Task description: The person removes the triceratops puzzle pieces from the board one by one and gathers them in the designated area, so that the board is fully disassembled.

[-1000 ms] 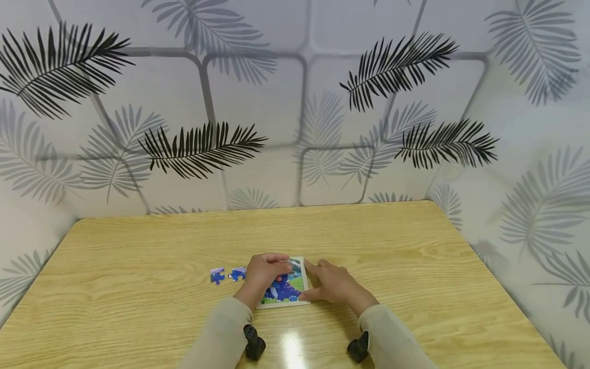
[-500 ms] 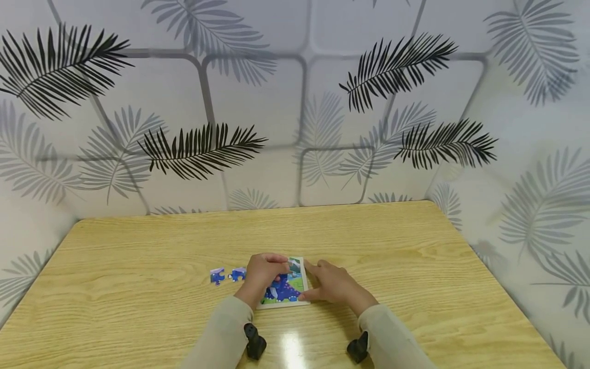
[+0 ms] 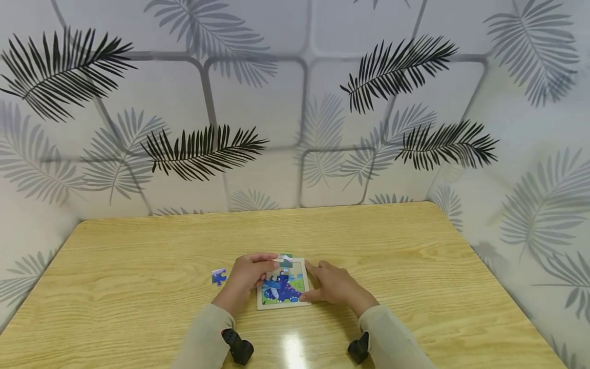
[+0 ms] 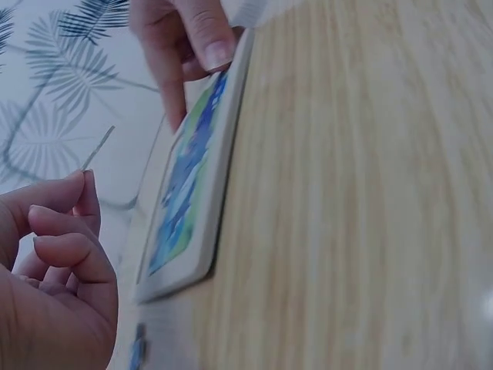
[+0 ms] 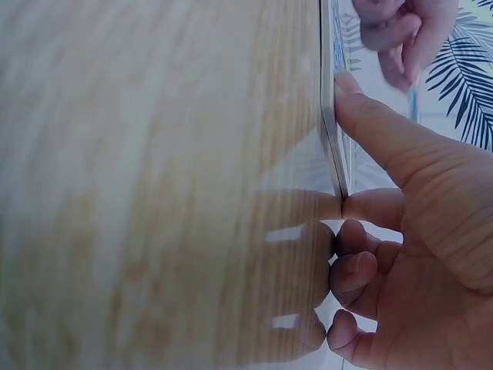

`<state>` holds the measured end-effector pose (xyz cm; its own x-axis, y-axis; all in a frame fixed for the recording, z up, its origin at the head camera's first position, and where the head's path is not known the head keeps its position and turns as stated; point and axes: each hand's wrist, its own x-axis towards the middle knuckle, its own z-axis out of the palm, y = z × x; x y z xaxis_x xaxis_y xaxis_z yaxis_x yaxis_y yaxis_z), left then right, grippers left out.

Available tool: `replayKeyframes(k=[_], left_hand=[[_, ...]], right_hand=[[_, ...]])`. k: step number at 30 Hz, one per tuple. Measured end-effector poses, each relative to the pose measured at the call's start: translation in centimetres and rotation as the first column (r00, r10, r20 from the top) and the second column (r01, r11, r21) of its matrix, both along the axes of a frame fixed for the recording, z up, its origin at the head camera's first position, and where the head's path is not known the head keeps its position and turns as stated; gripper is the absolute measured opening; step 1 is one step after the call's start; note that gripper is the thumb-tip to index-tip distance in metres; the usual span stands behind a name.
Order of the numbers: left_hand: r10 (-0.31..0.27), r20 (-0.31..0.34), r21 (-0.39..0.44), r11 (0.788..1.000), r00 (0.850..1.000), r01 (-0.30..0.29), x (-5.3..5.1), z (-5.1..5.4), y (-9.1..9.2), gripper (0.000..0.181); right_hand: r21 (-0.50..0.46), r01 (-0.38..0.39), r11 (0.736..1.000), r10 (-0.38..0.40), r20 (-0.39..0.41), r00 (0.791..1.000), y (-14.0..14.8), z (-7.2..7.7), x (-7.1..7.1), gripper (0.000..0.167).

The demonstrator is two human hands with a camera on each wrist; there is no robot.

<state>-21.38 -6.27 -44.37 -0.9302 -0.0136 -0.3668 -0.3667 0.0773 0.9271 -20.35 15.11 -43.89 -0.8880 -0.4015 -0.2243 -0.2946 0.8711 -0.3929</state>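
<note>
My left hand (image 3: pixel 246 277) pinches a green-and-teal jigsaw piece (image 3: pixel 286 260) between thumb and fingertips, above the far side of the puzzle tray (image 3: pixel 286 307). Edge-on, that same jigsaw piece (image 4: pixel 98 148) appears thin in the left wrist view, apart from the tray. The tray lies flat, with a white rim and a blue dinosaur picture (image 3: pixel 287 292); some bare backing shows in its upper part. My right hand (image 3: pixel 335 284) holds the tray's right edge, thumb (image 5: pixel 370 116) on the rim and index fingertip against the side. Part of the tray's left side is hidden by my left hand.
One loose blue-and-purple jigsaw piece (image 3: pixel 218 277) lies on the wooden table (image 3: pixel 138 302), left of my left hand. A leaf-patterned wall covering (image 3: pixel 258 179) stands behind the table's far edge.
My left hand has moved left, drawing the jigsaw piece away from the tray's upper right and baring backing. It now hides the nearer loose piece. My right hand stays put.
</note>
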Motion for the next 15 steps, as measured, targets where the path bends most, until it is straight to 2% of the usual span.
replayKeyframes(k=[4, 9, 15], left_hand=[[0.018, -0.028, -0.023, 1.000, 0.999, -0.019, 0.7, 0.6, -2.2, 0.024], [0.029, -0.037, -0.089, 0.995, 0.999, -0.032, 2.2, 1.0, -5.4, 0.024], [0.026, -0.015, -0.120, 0.992, 1.000, -0.028, 3.9, 0.7, -9.1, 0.024]], right_hand=[[-0.012, -0.003, 1.000, 0.003, -0.003, 1.000, -0.1, -0.1, 0.0, 0.088], [-0.028, -0.008, 1.000, 0.008, -0.001, 1.000, -0.2, -0.1, 0.0, 0.088], [-0.031, 0.014, 0.999, -0.014, 0.006, 1.000, -0.2, -0.3, 0.0, 0.088]])
